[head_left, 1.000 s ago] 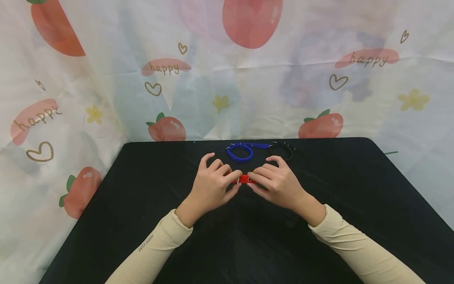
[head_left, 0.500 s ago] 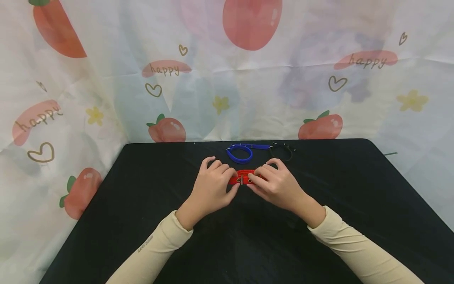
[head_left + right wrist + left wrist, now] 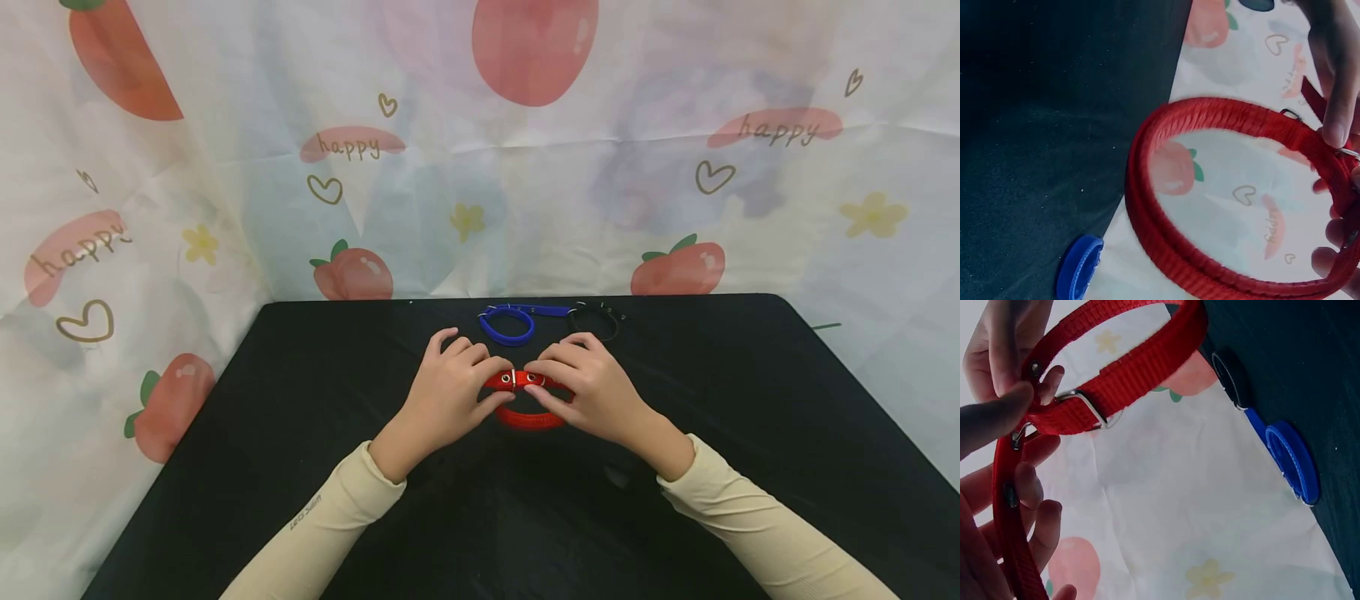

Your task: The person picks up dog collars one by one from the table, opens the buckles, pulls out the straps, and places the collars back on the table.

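A red collar (image 3: 531, 420) with metal eyelets is bent into a loop between both hands. My left hand (image 3: 444, 390) pinches it on one side of the metal buckle (image 3: 513, 380), thumb below and index finger above. My right hand (image 3: 592, 383) pinches the strap on the other side. The loop hangs below the fingers, toward the front. In the left wrist view the strap's end with its eyelets runs down along the fingers, and a metal ring (image 3: 1092, 410) sits on the band. The right wrist view shows the collar's round inner side (image 3: 1210, 119).
On the black table (image 3: 337, 500), near its back edge, lies a blue collar (image 3: 507, 326) with its strap stretched to the right. A black collar (image 3: 596, 321) lies beside it. A patterned cloth (image 3: 540, 183) hangs behind and to the left.
The red collar has turned: its loop, hidden at first and then showing above the strap, now hangs below it. Both hands stay nearly in place, with small finger shifts.
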### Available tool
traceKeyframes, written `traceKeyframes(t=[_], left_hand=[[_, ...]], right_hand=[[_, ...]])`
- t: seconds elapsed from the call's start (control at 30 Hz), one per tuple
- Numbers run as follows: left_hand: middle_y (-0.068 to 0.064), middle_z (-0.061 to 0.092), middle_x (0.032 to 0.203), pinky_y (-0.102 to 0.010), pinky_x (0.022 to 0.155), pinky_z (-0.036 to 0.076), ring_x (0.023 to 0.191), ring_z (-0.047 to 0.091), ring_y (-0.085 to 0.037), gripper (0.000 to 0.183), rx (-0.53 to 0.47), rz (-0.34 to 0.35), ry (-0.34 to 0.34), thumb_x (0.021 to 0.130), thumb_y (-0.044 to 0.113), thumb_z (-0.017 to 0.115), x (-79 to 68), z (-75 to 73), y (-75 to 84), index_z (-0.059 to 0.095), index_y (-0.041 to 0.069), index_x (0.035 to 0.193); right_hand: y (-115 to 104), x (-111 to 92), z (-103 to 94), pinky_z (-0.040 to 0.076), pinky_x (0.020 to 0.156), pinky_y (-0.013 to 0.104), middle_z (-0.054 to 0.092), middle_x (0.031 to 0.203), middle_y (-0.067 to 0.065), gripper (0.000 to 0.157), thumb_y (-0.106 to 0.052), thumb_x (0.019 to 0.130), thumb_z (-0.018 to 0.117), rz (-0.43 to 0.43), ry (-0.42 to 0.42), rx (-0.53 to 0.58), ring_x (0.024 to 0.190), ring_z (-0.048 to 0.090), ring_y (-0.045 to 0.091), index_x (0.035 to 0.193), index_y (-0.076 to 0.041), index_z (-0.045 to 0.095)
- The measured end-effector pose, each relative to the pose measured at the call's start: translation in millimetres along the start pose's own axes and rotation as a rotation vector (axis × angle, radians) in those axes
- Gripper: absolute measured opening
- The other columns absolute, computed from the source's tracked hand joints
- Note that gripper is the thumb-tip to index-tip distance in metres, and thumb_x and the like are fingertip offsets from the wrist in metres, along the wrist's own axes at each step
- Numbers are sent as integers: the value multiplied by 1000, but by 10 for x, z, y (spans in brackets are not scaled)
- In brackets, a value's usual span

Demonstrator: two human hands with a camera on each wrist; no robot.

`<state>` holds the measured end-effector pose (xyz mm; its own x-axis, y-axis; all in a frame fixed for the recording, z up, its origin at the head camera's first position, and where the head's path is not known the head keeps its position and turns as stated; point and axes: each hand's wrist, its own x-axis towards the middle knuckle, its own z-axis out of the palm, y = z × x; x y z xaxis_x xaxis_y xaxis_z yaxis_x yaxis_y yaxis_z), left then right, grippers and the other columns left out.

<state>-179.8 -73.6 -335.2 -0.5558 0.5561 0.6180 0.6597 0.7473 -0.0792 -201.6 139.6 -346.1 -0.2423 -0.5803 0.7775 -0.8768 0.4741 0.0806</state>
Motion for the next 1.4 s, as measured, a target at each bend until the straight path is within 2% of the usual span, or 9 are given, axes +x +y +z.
traceKeyframes(t=[0.2, 0.5, 0.67, 0.77, 0.93, 1.03, 1.27, 1.4], left_hand=[[4, 64, 76, -48, 99, 41, 76, 56, -14, 24, 4, -28, -31, 75, 39, 77, 16, -2, 0, 72, 18, 86], [4, 66, 78, -49, 99, 41, 76, 56, -14, 22, -44, -47, -65, 77, 36, 76, 22, -33, -13, 70, 17, 87], [3, 68, 81, -48, 100, 40, 78, 58, -14, 20, -73, -50, -62, 80, 32, 74, 19, -40, -9, 68, 15, 90], [3, 67, 82, -48, 100, 40, 79, 58, -14, 21, -72, -43, -68, 77, 29, 77, 19, -43, -4, 67, 16, 90], [4, 66, 83, -49, 101, 40, 80, 58, -14, 29, -75, -43, -98, 75, 36, 78, 18, -26, 27, 68, 17, 95], [5, 65, 81, -49, 101, 40, 78, 58, -14, 28, -71, -46, -114, 76, 38, 76, 23, -20, 52, 69, 18, 95], [5, 69, 77, -48, 102, 39, 76, 57, -12, 24, -82, -77, -71, 77, 39, 75, 25, -43, 64, 72, 18, 88], [4, 70, 80, -47, 103, 39, 77, 57, -12, 24, -99, -69, -59, 77, 37, 75, 30, -48, 69, 72, 17, 88]], right_hand=[[-3, 23, -13, 47, 76, 40, 65, 76, 2, 48, -44, 96, 42, 21, -27, 7, 70, 59, 15, 87, -7, 71], [16, 27, -30, 47, 76, 39, 65, 76, 2, 52, -46, 97, 38, 28, -53, -12, 70, 58, 15, 87, -7, 71], [21, 20, -38, 47, 77, 39, 65, 76, 2, 46, -44, 96, 45, 21, -86, -3, 71, 59, 16, 87, -8, 71], [19, 14, -35, 48, 78, 39, 65, 77, 1, 41, -42, 95, 50, 24, -108, -1, 72, 59, 16, 87, -8, 71], [-7, 2, -14, 47, 77, 38, 65, 77, 1, 51, -47, 96, 39, 33, -102, 13, 70, 58, 15, 87, -8, 71], [-22, 6, -8, 47, 77, 38, 65, 78, 1, 49, -45, 96, 41, 16, -95, 20, 71, 58, 15, 87, -8, 71], [-19, 27, -45, 47, 75, 39, 66, 77, 0, 50, -46, 97, 40, 35, -56, 55, 71, 59, 14, 83, -9, 71], [-25, 39, -70, 47, 76, 38, 67, 79, 0, 50, -48, 96, 40, 75, -87, 93, 71, 59, 13, 86, -9, 71]])
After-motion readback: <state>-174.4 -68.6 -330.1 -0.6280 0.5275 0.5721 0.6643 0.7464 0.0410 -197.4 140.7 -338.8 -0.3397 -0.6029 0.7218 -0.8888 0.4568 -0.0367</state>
